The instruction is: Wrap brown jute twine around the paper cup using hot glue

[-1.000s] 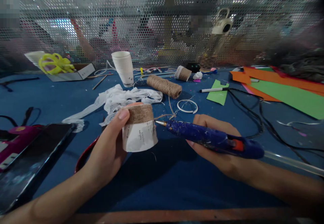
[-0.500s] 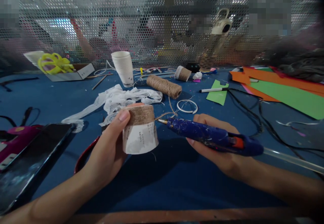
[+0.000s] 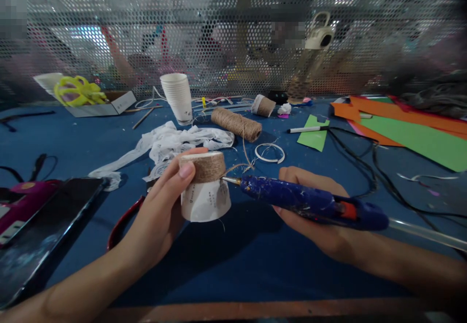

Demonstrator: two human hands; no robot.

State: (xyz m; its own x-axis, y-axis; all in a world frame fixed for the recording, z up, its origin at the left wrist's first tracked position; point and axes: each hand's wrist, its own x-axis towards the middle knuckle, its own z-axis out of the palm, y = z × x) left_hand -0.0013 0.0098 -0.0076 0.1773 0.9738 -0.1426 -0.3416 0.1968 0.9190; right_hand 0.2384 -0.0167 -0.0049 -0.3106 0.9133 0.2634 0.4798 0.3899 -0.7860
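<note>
My left hand (image 3: 160, 206) is closed around a white paper cup (image 3: 206, 201), held upside down with its narrow end up. Brown twine (image 3: 209, 167) is wound in tight rows about the upper part of the cup. A loose strand runs from the winding back to the twine roll (image 3: 237, 123) lying on the table. In my right hand (image 3: 314, 206) is a blue hot glue gun (image 3: 292, 194), gripped from beneath with a clear glue stick (image 3: 426, 230) out of its back end. Its metal nozzle meets the cup's right side at the twine's lower edge.
White lace ribbon (image 3: 171, 140) lies behind my left hand, near stacked paper cups (image 3: 177, 97). A dark phone (image 3: 54, 230) and red-handled scissors (image 3: 122, 223) are at left. Coloured paper (image 3: 416, 133) and black cable (image 3: 397, 191) lie at right; a perforated screen (image 3: 226, 36) stands behind.
The cup has tilted slightly, its top now showing, and shifted a little right. The glue gun's nozzle has dropped from the loose strand to the lower edge of the winding.
</note>
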